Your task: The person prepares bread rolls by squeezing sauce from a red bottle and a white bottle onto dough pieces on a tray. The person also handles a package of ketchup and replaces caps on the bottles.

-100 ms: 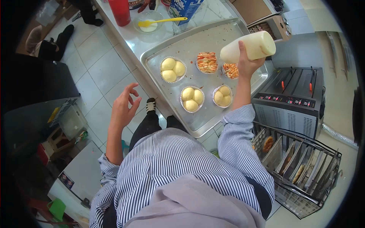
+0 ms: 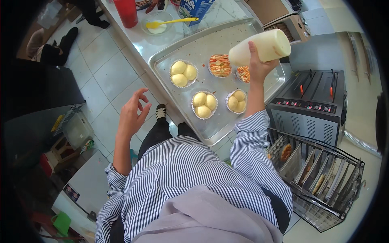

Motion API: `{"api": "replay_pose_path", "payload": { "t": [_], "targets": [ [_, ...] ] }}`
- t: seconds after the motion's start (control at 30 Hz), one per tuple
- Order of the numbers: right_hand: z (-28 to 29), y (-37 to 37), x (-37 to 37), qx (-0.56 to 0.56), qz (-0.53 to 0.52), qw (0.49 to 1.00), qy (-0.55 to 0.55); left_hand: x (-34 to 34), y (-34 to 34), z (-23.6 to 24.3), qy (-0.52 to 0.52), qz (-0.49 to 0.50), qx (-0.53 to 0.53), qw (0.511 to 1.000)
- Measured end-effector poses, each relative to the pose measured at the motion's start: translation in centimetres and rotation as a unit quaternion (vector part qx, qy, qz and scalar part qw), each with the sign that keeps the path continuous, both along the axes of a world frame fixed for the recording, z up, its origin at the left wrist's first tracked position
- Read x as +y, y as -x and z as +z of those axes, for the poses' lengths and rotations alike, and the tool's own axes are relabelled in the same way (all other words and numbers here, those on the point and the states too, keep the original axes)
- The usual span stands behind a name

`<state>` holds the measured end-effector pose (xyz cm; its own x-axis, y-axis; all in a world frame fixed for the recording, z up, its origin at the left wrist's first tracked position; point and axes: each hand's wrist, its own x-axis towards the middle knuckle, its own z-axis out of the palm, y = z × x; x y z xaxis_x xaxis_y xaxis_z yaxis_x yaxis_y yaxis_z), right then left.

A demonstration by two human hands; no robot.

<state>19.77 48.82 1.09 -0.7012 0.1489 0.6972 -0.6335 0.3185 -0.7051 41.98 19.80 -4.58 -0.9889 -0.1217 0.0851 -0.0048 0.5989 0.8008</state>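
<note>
My right hand (image 2: pixel 257 65) grips a cream-coloured squeeze bottle (image 2: pixel 260 47), held tilted on its side above the metal baking tray (image 2: pixel 194 44). On the tray stand several foil cups of pale dough balls (image 2: pixel 184 73), (image 2: pixel 204 105), (image 2: pixel 237 101). Two more cups carry red and white sauce stripes: one in the tray's middle (image 2: pixel 220 65), one partly hidden behind my right wrist (image 2: pixel 243 73). My left hand (image 2: pixel 133 114) hangs in the air left of the tray, over the tiled floor, fingers spread, holding nothing.
A glass bowl with a yellow spatula (image 2: pixel 159 24), a red cup (image 2: pixel 127 12) and a blue carton (image 2: pixel 195 7) stand on the counter beyond the tray. A dark oven (image 2: pixel 312 105) sits at right, with a wire rack of trays (image 2: pixel 320 178) below it. Another person's legs (image 2: pixel 91 12) show at upper left.
</note>
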Motion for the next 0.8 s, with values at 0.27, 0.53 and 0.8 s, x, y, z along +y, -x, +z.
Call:
{"api": "replay_pose_path", "payload": {
  "t": [0.27,0.53,0.8],
  "targets": [
    [0.5,-0.5,-1.0,-0.031,0.043,0.998,0.029,-0.2,-0.1,-0.3,-0.007,0.0,-0.008,1.0],
    [0.3,-0.1,0.3,0.002,0.007,1.0,0.015,-0.5,-0.4,-0.4,0.008,-0.002,-0.002,1.0],
    [0.0,-0.6,-1.2,-0.014,0.028,0.999,0.012,-0.2,-0.2,-0.1,0.004,-0.007,-0.006,1.0]
  ]
}}
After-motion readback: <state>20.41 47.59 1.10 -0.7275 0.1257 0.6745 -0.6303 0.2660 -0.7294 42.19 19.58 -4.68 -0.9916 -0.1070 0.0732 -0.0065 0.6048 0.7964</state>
